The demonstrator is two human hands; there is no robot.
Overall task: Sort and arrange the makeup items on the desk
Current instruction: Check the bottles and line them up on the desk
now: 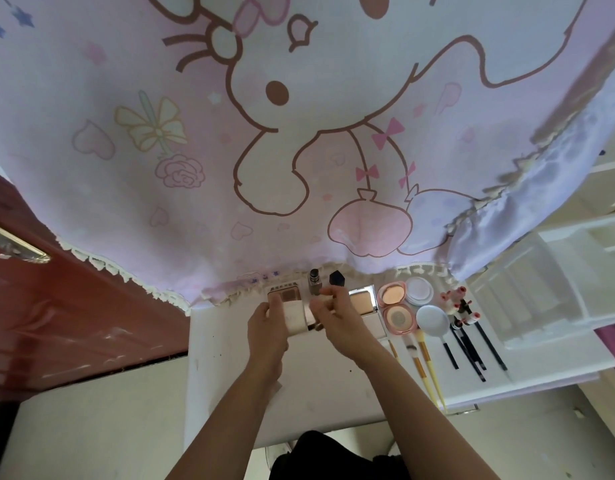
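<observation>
On the white desk [230, 368], my left hand [268, 323] grips the left side of an open cream eyeshadow palette [292, 306] near the back edge. My right hand [334, 317] sits just right of it, fingers curled, pinching a small pale item [325, 299] whose shape I cannot make out. Behind the hands stand a small foundation bottle [314, 280] and a dark-capped bottle [336, 278]. To the right lie an open mirrored powder compact [363, 303], an open pink compact [394, 306], a white jar [418, 291] and its round lid [432, 320].
Yellow-handled brushes [427, 368] and several black pencils [472, 348] lie in a row at the desk's right, with small pink-capped items [453, 301] behind them. A pink cartoon curtain [264, 168] hangs over the desk's back. A white shelf unit [541, 289] stands right, a red door [56, 306] left.
</observation>
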